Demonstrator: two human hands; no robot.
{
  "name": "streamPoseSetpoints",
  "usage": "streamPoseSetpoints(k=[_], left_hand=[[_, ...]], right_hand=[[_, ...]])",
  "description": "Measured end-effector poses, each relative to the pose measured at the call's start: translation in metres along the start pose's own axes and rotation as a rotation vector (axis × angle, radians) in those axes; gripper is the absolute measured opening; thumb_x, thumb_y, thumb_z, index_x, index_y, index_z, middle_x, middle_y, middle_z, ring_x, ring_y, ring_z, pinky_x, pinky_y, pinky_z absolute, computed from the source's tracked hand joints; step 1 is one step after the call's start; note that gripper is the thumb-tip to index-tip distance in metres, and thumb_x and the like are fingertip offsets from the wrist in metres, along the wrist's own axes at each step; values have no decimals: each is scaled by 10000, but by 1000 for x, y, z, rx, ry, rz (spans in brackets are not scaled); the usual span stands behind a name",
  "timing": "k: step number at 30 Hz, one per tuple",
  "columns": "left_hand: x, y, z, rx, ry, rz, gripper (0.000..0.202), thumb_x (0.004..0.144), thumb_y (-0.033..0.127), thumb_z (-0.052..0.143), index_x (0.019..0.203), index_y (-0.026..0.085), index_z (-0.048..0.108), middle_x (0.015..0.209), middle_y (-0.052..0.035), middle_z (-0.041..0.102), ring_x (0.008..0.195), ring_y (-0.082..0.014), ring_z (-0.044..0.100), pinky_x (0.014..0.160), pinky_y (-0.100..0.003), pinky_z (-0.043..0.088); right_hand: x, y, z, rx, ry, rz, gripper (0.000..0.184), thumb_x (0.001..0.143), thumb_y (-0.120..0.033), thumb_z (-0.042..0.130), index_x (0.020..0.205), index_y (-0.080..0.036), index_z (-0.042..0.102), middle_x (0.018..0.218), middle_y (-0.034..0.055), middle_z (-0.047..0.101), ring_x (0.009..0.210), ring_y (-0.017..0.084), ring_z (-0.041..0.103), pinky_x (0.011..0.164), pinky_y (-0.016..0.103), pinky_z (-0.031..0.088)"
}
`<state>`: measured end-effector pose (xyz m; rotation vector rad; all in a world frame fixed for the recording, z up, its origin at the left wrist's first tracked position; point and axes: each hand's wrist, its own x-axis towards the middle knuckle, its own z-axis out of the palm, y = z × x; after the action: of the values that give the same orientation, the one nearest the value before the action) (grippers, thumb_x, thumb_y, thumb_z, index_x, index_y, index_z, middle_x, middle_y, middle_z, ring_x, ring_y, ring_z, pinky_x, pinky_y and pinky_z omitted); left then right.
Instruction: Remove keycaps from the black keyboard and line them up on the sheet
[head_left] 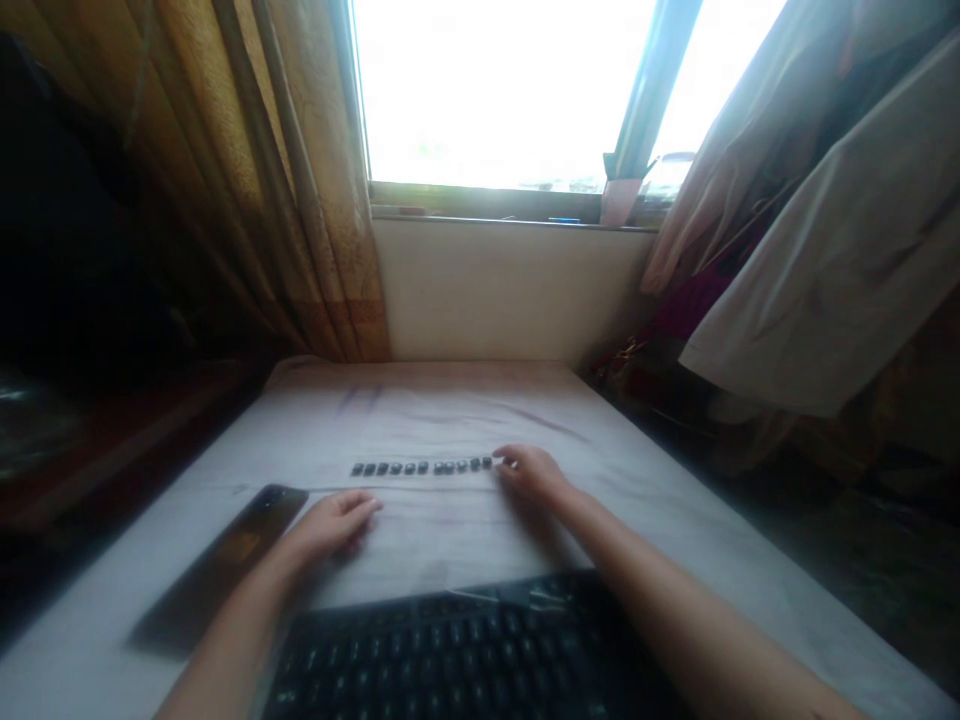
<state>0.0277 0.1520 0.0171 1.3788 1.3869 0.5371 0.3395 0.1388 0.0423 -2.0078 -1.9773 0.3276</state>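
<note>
A row of small black keycaps (423,467) lies across the pale sheet, with a slightly wider gap near its middle. At the row's right end is my right hand (531,472), its fingers curled in and the tips right beside the last keycap (487,463); whether they pinch anything is hidden. My left hand (341,522) rests lower and to the left, thumb against bent fingers. What it holds, if anything, does not show. Between my forearms and nearest to me sits a black keyboard (450,655), blurred, its lower edge cut off by the frame.
A dark, flat, long object (232,560) lies left of my left forearm. Beyond the sheet (450,410) stand a wall and a bright window. Yellow-brown curtains (315,200) hang at the left, and clothes (825,280) hang at the right. A pink pot (619,202) stands on the sill.
</note>
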Motion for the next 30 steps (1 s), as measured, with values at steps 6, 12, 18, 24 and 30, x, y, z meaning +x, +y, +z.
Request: streamPoseSetpoints(k=[6, 12, 18, 24, 30], left_hand=[[2, -1, 0, -5, 18, 12, 475, 549, 585, 681, 757, 175, 560, 598, 37, 548, 428, -89, 461, 424, -227, 331], [0, 1, 0, 4, 36, 13, 468, 542, 572, 696, 743, 170, 565, 605, 27, 563, 433, -90, 473, 418, -221, 324], [-1, 2, -1, 19, 30, 4, 384, 624, 513, 682, 777, 174, 584, 607, 29, 567, 449, -93, 484, 438, -224, 335], [-1, 3, -1, 31, 33, 5, 418, 608, 538, 693, 788, 175, 590, 609, 37, 566, 444, -85, 486, 425, -209, 351], [-3, 4, -2, 41, 26, 13, 437, 603, 562, 713, 811, 192, 609, 617, 29, 579, 452, -98, 514, 416, -211, 379]], right_hand=[[-43, -4, -24, 33, -42, -115, 202, 849, -237, 561, 896, -224, 757, 939, 35, 743, 842, 171, 671, 754, 236, 475], [-102, -23, -43, 42, -282, -281, 317, 785, -364, 672, 1045, -190, 725, 995, 82, 724, 849, 215, 668, 757, 288, 493], [-111, -30, -44, -59, -372, -377, 266, 754, -338, 717, 995, -228, 742, 963, 65, 714, 824, 217, 657, 715, 285, 482], [-101, -25, -41, -26, -395, -410, 164, 773, -267, 665, 910, -230, 749, 894, 42, 728, 815, 194, 647, 724, 263, 459], [-99, -7, -46, 438, -276, -119, 85, 763, -237, 617, 805, -163, 620, 694, 7, 648, 614, 126, 573, 583, 239, 442]])
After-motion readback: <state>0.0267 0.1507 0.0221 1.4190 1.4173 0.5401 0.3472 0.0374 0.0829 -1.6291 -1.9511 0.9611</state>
